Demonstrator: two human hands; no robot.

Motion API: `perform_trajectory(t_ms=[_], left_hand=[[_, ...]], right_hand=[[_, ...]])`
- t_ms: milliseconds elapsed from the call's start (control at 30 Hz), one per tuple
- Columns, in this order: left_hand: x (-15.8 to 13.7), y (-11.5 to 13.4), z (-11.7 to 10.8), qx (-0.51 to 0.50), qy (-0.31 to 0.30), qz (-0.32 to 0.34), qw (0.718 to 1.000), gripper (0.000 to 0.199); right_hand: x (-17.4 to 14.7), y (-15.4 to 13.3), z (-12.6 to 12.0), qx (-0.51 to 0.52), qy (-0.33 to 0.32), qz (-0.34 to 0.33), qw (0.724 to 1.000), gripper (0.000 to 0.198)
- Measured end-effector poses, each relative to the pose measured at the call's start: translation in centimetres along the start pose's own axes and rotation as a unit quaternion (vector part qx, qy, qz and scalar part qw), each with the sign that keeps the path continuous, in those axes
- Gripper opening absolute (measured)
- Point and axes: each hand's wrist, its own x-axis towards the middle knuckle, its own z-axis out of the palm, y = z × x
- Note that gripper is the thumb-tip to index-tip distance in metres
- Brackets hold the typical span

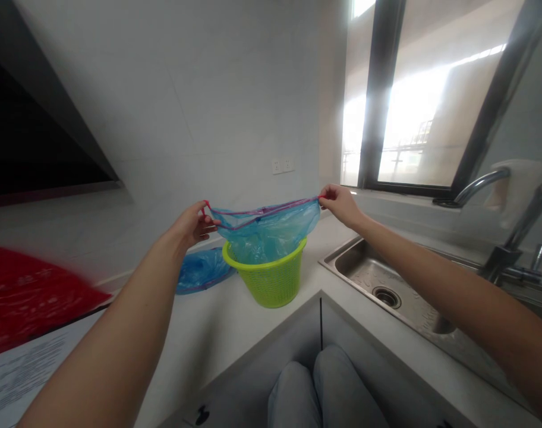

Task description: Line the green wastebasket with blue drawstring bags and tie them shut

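Note:
A translucent blue drawstring garbage bag (271, 235) is stretched wide between my two hands, its lower part hanging inside a yellow-green plastic basket (273, 282). My left hand (195, 226) grips the red drawstring at the bag's left end, some of its fingers spread below. At the right end, my right hand (339, 204) pinches the red drawstring between thumb and fingers. The bag's mouth is pulled taut above the basket rim. On the counter behind and left of the basket lies another blue plastic bag (204, 270), partly hidden by my left forearm.
A steel sink (364, 267) with a tall faucet (511, 244) is set into the counter (235, 333) at the right. A red plastic bag (34, 291) and a printed sheet (21, 380) lie at the left. Wall sockets (283, 166) sit behind the basket.

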Motion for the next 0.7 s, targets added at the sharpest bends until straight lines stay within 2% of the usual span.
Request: perform_trajectory(t_ms=[100,200,300,433,600,700], left_hand=[[-0.3,-0.1,1.0,0.05,-0.013,-0.018,0.998,0.04],[-0.4,-0.2,2.2,0.093,0.049,0.051,0.993,0.024],[-0.5,-0.1,3.3,0.094,0.094,0.113,0.985,0.008],[-1.1,0.9,4.3,0.052,0.129,0.124,0.983,0.016],[-2.6,2.5,5.2,-0.095,0.053,0.124,0.986,0.023],[-3.3,2.9,5.6,-0.128,0.03,0.145,0.981,0.013]], right_hand=[[-0.4,-0.4,0.5,-0.045,-0.041,-0.01,0.998,0.016],[-0.6,-0.5,0.7,-0.105,-0.069,0.008,0.992,0.025],[-0.7,-0.7,0.8,-0.138,-0.088,0.042,0.986,0.032],[-0.7,-1.1,1.0,-0.102,-0.101,0.108,0.984,0.037],[-0.6,-1.3,1.4,-0.04,-0.123,0.159,0.979,0.04],[-0.5,-1.2,1.5,-0.046,-0.12,0.16,0.979,0.045]])
